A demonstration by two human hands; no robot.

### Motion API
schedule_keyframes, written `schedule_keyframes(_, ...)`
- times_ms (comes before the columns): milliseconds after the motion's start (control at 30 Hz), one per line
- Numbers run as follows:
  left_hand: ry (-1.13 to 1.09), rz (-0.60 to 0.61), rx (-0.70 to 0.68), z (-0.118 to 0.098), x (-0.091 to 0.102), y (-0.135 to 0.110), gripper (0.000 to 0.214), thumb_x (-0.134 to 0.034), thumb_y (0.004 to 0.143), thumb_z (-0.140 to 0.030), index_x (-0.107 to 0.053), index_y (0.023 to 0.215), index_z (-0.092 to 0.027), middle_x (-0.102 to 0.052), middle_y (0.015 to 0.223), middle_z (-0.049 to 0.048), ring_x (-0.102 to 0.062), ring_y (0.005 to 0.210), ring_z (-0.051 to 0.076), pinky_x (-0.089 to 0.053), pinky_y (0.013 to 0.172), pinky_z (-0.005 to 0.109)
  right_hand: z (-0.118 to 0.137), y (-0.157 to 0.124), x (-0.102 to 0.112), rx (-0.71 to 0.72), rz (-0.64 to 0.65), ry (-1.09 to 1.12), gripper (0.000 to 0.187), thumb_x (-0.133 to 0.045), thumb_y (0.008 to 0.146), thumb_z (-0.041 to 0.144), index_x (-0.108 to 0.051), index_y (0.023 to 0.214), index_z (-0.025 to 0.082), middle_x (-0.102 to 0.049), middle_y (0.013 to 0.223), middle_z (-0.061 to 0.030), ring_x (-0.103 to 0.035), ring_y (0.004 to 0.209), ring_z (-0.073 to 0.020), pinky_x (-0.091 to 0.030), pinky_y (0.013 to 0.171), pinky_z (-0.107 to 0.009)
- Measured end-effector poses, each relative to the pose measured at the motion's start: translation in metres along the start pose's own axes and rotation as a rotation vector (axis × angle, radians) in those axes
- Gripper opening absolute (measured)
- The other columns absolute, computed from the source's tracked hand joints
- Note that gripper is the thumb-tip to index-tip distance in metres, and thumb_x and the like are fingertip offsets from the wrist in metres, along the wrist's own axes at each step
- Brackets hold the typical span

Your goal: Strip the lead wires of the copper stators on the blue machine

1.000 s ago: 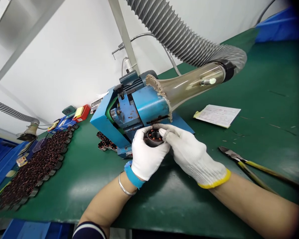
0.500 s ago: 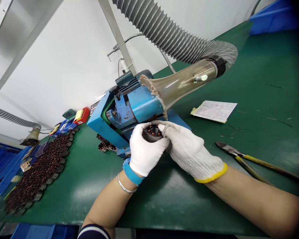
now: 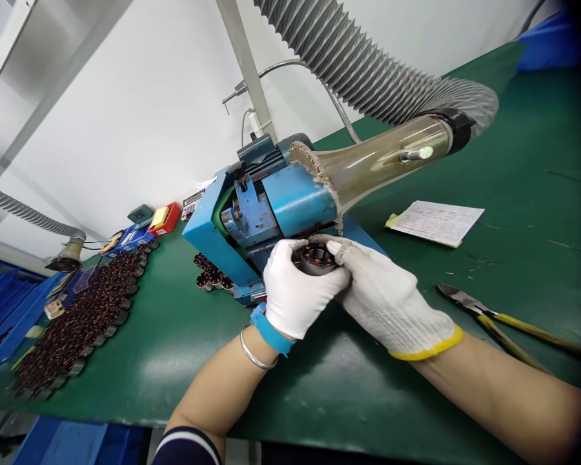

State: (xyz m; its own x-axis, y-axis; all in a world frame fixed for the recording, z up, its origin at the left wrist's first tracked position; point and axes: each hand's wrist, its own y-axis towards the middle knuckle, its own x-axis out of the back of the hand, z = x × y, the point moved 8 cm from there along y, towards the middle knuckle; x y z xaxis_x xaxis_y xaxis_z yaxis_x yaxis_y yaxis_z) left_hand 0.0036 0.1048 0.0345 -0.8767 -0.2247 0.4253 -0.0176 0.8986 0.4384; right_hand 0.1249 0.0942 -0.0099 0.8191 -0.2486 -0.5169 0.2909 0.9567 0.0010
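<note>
White-gloved, my left hand [image 3: 297, 294] and right hand [image 3: 387, 300] both close around a wound stator [image 3: 315, 258], held just before the blue machine [image 3: 266, 216] mid-bench. Cutters [image 3: 494, 316] lie toward the right edge, more stators [image 3: 77, 316] toward the left.

Small dark stator [image 3: 314, 258], copper windings seemingly inside, open end up

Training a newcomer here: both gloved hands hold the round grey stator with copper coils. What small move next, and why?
Probably ease the round grey copper-wound stator slightly forward to the blue metal machine. The white-gloved left hand cups it, the white-gloved right hand pinches its rim, and it sits just short of the machine, beneath the clear suction funnel.
</note>
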Motion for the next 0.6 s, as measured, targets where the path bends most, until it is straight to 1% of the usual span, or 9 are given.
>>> schedule_keyframes(100, 0.005, -0.006, -0.017, 0.000, -0.001, -0.001, 0.039, -0.086, 0.060, -0.027, -0.060, 0.090, -0.021, -0.070, 0.090, 0.0015, -0.068, 0.085, 0.021, -0.056, 0.080, 0.036, 0.000, 0.000, -0.001, -0.018, 0.013, 0.030, 0.019, -0.067, 0.072, 0.037, -0.077, 0.083, 0.025, -0.076, 0.089, -0.0048, -0.070, 0.104, -0.0277, -0.058, 0.095, -0.038)
schedule_keyframes(200, 0.017, -0.021, -0.065, -0.002, 0.003, -0.009, 0.039, -0.086, 0.061, -0.029, -0.060, 0.090, -0.021, -0.068, 0.089, 0.0012, -0.067, 0.084, 0.021, -0.056, 0.079, 0.036, -0.006, -0.003, -0.002, -0.107, 0.025, 0.103, 0.022, -0.075, 0.063, 0.038, -0.076, 0.081, 0.024, -0.076, 0.087, -0.0044, -0.072, 0.098, -0.0283, -0.060, 0.091, -0.038)
schedule_keyframes(267, 0.025, -0.037, -0.110, -0.002, 0.007, -0.018, 0.041, -0.086, 0.060, -0.029, -0.060, 0.090, -0.022, -0.065, 0.088, 0.0007, -0.066, 0.080, 0.019, -0.055, 0.075, 0.035, -0.010, -0.008, -0.004, -0.153, 0.069, 0.096, 0.026, -0.079, 0.059, 0.038, -0.076, 0.081, 0.023, -0.076, 0.083, -0.0050, -0.073, 0.092, -0.0286, -0.061, 0.086, -0.038)
schedule_keyframes(333, 0.007, -0.049, -0.136, 0.000, 0.010, -0.027, 0.041, -0.086, 0.061, -0.030, -0.058, 0.091, -0.022, -0.062, 0.086, 0.0002, -0.064, 0.075, 0.018, -0.054, 0.070, 0.033, -0.012, -0.013, -0.005, -0.145, 0.127, 0.054, 0.031, -0.082, 0.059, 0.041, -0.075, 0.082, 0.022, -0.076, 0.082, -0.0064, -0.073, 0.087, -0.0286, -0.062, 0.081, -0.038)
schedule_keyframes(433, -0.033, -0.030, -0.150, 0.006, 0.009, -0.036, 0.039, -0.083, 0.064, -0.029, -0.054, 0.088, -0.022, -0.056, 0.083, -0.0010, -0.060, 0.067, 0.015, -0.050, 0.060, 0.030, -0.013, -0.016, -0.001, -0.058, 0.192, -0.048, 0.031, -0.083, 0.064, 0.044, -0.076, 0.085, 0.023, -0.076, 0.085, -0.0069, -0.073, 0.085, -0.0278, -0.062, 0.077, -0.036)
schedule_keyframes(533, -0.030, 0.025, -0.150, 0.011, 0.003, -0.038, 0.039, -0.083, 0.067, -0.029, -0.049, 0.086, -0.023, -0.052, 0.081, -0.0018, -0.057, 0.066, 0.014, -0.048, 0.058, 0.029, -0.014, -0.012, 0.011, -0.016, 0.142, -0.175, 0.023, -0.081, 0.067, 0.044, -0.075, 0.080, 0.025, -0.075, 0.081, -0.0059, -0.071, 0.078, -0.0262, -0.061, 0.071, -0.035)
schedule_keyframes(600, -0.052, 0.017, -0.128, 0.012, 0.002, -0.037, 0.041, -0.082, 0.068, -0.028, -0.049, 0.092, -0.023, -0.056, 0.085, -0.0006, -0.061, 0.071, 0.015, -0.053, 0.063, 0.031, -0.011, -0.006, 0.020, -0.007, 0.072, -0.207, 0.023, -0.078, 0.070, 0.045, -0.074, 0.080, 0.024, -0.073, 0.078, -0.0060, -0.070, 0.072, -0.0248, -0.061, 0.066, -0.035)
